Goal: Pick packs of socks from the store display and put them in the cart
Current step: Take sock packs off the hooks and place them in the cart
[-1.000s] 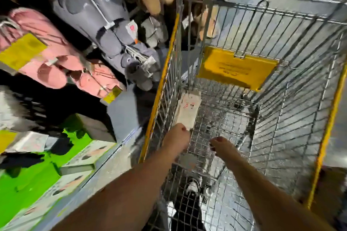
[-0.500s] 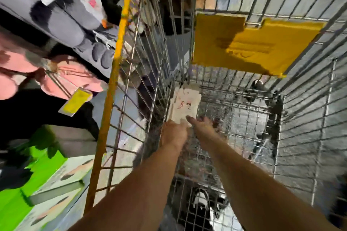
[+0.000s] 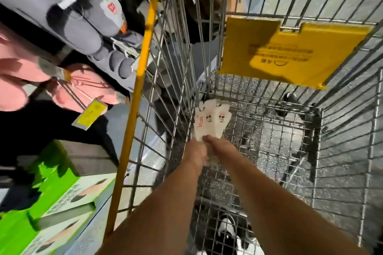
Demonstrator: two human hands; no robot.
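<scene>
Both hands have reached deep into the cart (image 3: 269,151) since a second ago. The left hand (image 3: 195,152) and right hand (image 3: 219,147) now meet, both gripping the near end of the sock packs (image 3: 211,122), which fan out low by the left wall. Release appears imminent; this deposit is nearly complete.

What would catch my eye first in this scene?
Two hands meet low inside a wire cart, gripping white sock packs near its left wall. A yellow sign hangs on the cart's far end. Pink slippers hang on the display at left.
</scene>
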